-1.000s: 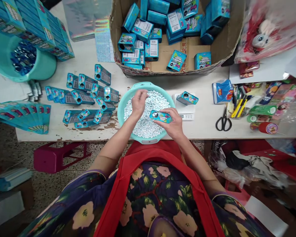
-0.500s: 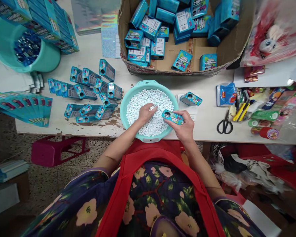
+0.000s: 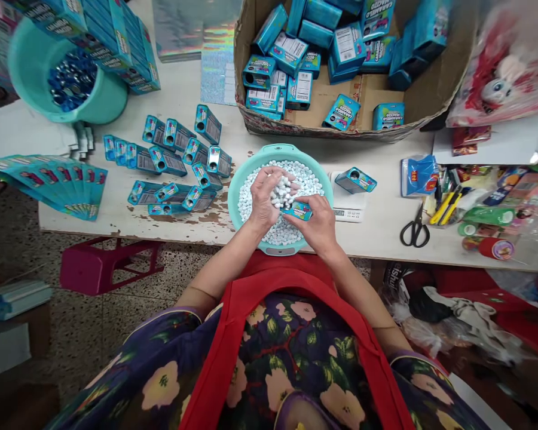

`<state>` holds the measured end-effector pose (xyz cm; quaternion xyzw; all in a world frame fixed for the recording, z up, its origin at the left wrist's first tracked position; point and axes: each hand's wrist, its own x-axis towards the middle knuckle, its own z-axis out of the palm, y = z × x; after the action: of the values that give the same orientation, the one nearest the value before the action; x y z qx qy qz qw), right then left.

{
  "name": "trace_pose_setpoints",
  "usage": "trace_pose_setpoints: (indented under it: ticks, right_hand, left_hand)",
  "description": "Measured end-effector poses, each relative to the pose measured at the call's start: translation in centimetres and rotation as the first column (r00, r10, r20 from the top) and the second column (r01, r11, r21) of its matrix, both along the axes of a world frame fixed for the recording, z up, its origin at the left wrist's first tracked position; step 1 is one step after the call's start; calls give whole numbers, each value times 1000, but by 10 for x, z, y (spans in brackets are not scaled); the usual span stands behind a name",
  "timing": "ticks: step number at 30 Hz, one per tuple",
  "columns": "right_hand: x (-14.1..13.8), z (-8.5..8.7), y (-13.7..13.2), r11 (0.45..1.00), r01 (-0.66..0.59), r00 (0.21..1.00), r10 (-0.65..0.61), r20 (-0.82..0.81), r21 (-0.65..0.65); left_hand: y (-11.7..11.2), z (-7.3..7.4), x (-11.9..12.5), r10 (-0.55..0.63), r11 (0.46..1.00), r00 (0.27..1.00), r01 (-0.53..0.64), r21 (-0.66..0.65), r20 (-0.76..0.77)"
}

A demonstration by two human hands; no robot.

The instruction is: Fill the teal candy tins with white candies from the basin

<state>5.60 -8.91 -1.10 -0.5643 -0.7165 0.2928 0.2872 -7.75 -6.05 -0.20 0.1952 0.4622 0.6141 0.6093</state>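
Over the teal bowl [image 3: 325,179], my left hand [image 3: 262,200] is cupped around a heap of small white candies [image 3: 283,192]. Its fingers curl behind the heap, which lies against one end of a small blue box [image 3: 299,209]. My right hand [image 3: 319,224] grips that box by its other end, fingers and thumb on opposite sides. The box's near end is hidden behind the candies and my left hand. More loose white candies [image 3: 287,237] fill the bowl below both hands. On a white scale [image 3: 350,212] to the right stands another blue box [image 3: 357,180].
Several blue boxes [image 3: 170,158] stand on the table at left, near fanned flat cartons [image 3: 67,179] and a teal bucket [image 3: 112,104] of blue pieces. A large cardboard box [image 3: 323,128] holds more boxes behind the bowl. Black scissors [image 3: 415,232] lie at right.
My left hand has risen out of the candies with a handful and turned toward the box. My right hand has brought the box in to meet it. The whole view has shifted slightly.
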Motion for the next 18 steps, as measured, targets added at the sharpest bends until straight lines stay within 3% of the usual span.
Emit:
trace_pose_setpoints:
  ticks: [8,18]
  right_hand:
    - [-2,7,3,1000,15,999,-15,-45,-4]
    - [0,16,5,999,49,996,-50,-80,-17]
  left_hand:
    - [4,12,4,42,994,997,-36,99,-60]
    - [12,18,9,34,999,984,-38,-19,-176]
